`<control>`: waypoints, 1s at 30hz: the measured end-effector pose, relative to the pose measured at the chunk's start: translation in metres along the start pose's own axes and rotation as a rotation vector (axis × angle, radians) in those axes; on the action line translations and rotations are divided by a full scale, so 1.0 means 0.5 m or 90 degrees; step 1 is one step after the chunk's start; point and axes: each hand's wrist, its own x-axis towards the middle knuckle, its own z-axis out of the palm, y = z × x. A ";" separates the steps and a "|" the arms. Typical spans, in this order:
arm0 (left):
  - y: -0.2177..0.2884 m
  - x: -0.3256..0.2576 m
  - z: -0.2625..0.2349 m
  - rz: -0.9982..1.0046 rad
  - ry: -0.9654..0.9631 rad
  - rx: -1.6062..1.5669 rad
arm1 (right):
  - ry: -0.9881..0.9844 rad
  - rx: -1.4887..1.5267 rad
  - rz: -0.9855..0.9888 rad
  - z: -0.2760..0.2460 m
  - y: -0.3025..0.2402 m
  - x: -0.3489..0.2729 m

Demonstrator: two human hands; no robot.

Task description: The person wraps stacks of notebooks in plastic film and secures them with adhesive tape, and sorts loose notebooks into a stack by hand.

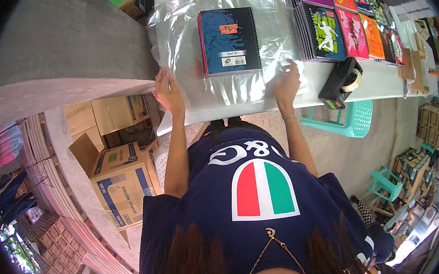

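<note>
Spiral notebooks with a dark blue and black cover [229, 41] lie on a wide clear plastic sheet [185, 41] on the table. Binding coils show along both sides, so it looks like a small stack. My left hand [170, 93] is at the sheet's near left edge, its fingers stretched out and touching the plastic. At the near right edge, my right hand [287, 85] has its thumb and curled fingers closed on the plastic. Whether the sheet is a single layer or a bag I cannot tell.
Right of the sheet stand stacks of colourful spiral notebooks [325, 31] and a black tape dispenser [341, 83]. A grey concrete surface [70, 40] borders the left. Open cardboard boxes [122, 184] sit lower left; a green plastic stool [351, 119] is below the table's right edge.
</note>
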 end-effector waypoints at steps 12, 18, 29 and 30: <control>0.167 -0.131 -0.048 -0.803 -0.869 -0.682 | -0.311 0.720 0.476 -0.117 0.118 0.060; 0.102 -0.141 -0.016 -0.730 -0.437 -0.680 | -0.397 0.610 0.357 -0.129 0.141 0.056; 0.022 -0.055 -0.134 -0.506 -0.228 -0.378 | -0.384 0.552 0.307 -0.114 0.170 0.074; 0.024 -0.053 -0.140 -0.507 -0.231 -0.356 | -0.384 0.524 0.291 -0.114 0.167 0.075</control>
